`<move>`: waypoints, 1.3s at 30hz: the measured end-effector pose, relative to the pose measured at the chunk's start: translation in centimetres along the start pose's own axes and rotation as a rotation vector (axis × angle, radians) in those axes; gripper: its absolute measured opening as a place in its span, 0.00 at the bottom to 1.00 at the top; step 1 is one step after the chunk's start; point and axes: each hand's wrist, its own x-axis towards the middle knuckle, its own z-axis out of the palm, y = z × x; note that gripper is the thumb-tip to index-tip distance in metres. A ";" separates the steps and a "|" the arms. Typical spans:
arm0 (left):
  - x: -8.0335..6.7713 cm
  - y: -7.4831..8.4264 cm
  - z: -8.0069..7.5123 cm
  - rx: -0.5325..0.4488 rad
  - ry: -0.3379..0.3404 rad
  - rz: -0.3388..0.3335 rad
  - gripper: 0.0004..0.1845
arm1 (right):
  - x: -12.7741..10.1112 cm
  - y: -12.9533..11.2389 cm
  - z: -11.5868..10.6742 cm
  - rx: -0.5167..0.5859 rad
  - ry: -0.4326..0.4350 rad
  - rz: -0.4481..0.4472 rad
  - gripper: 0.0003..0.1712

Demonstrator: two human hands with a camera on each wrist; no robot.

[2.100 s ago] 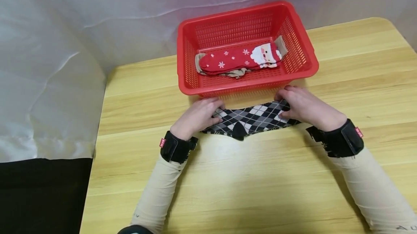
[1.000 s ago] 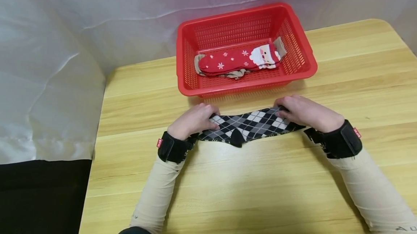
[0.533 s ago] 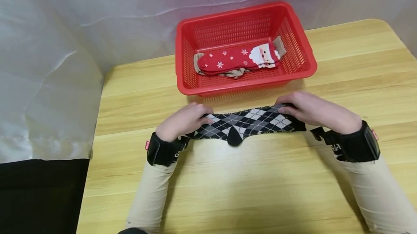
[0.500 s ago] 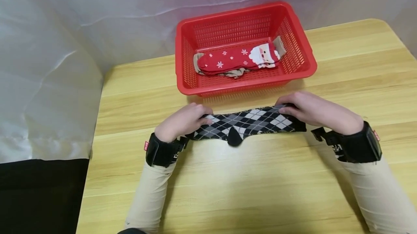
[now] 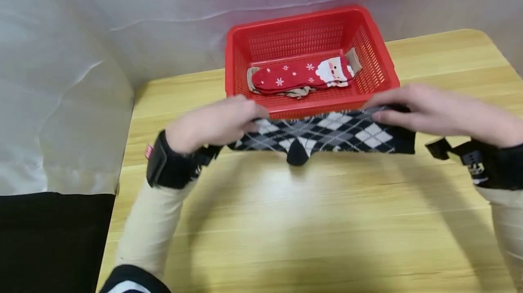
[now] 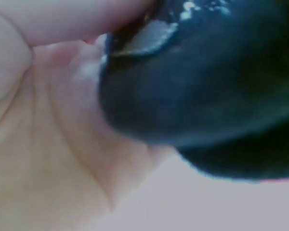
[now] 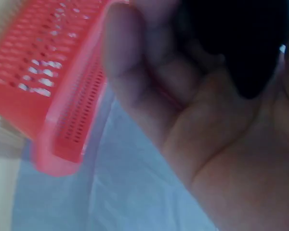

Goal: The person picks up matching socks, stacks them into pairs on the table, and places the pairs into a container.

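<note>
Stretching between left hand and right hand, both gripping: argyle sock.

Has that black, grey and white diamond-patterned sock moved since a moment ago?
Yes. The black, grey and white diamond-patterned sock has risen off the wooden table and gone toward the red plastic basket, now overlapping its near rim.
</note>
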 end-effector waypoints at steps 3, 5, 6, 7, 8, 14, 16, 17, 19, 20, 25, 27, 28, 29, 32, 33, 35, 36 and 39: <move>1.0 -0.6 -3.3 0.073 -0.017 -0.013 0.10 | 1.8 -0.1 -2.2 -0.038 0.027 0.067 0.12; 2.1 -1.3 -5.2 0.131 -0.035 -0.013 0.12 | 3.4 -0.1 -3.6 -0.074 0.043 0.124 0.09; 2.8 -1.6 -6.0 0.154 -0.052 -0.026 0.13 | 4.2 -0.1 -4.3 -0.097 0.043 0.161 0.08; 3.5 -1.9 -6.7 0.170 -0.067 -0.037 0.14 | 5.0 0.0 -5.0 -0.113 0.039 0.198 0.08; 4.2 -2.1 -7.3 0.186 -0.075 -0.052 0.15 | 5.7 0.2 -5.6 -0.122 0.032 0.232 0.09; 8.7 -3.8 -9.9 0.225 -0.148 -0.259 0.10 | 10.0 2.7 -7.8 -0.197 -0.057 0.310 0.14; 10.1 -4.3 -10.5 0.249 -0.172 -0.323 0.09 | 11.4 3.8 -8.1 -0.215 -0.115 0.316 0.13; 10.6 -4.4 -10.8 0.262 -0.179 -0.356 0.09 | 12.1 4.3 -8.3 -0.213 -0.160 0.333 0.13; 11.6 -4.6 -11.1 0.305 -0.183 -0.394 0.08 | 13.5 5.2 -8.5 -0.200 -0.270 0.371 0.14; 11.9 -4.7 -11.1 0.315 -0.182 -0.415 0.08 | 14.1 5.6 -8.5 -0.181 -0.333 0.396 0.14; 12.8 -4.5 -9.9 0.359 -0.162 -0.464 0.08 | 16.5 6.5 -7.6 0.082 -0.530 0.610 0.07; 12.8 -4.4 -9.1 0.347 -0.123 -0.463 0.07 | 17.1 6.7 -6.9 0.125 -0.553 0.665 0.03; 12.8 -4.3 -8.6 0.322 -0.084 -0.470 0.06 | 17.4 6.8 -6.6 0.114 -0.563 0.678 0.03; 12.7 -4.2 -8.1 0.301 -0.043 -0.471 0.06 | 17.7 7.0 -6.3 0.120 -0.575 0.694 0.06; 12.6 -4.2 -6.5 0.253 0.072 -0.451 0.10 | 18.6 7.4 -5.5 -0.055 -0.630 0.640 0.13; 12.6 -4.2 -6.0 0.251 0.095 -0.446 0.11 | 18.8 7.5 -5.2 -0.106 -0.638 0.630 0.14; 12.7 -4.3 -5.3 0.262 0.119 -0.432 0.14 | 19.1 7.4 -4.9 -0.133 -0.629 0.663 0.13; 12.7 -4.3 -5.0 0.270 0.123 -0.431 0.15 | 19.1 7.3 -4.7 -0.164 -0.605 0.682 0.12; 12.8 -4.5 -4.5 0.310 0.109 -0.435 0.17 | 19.2 6.9 -4.0 -0.172 -0.530 0.739 0.07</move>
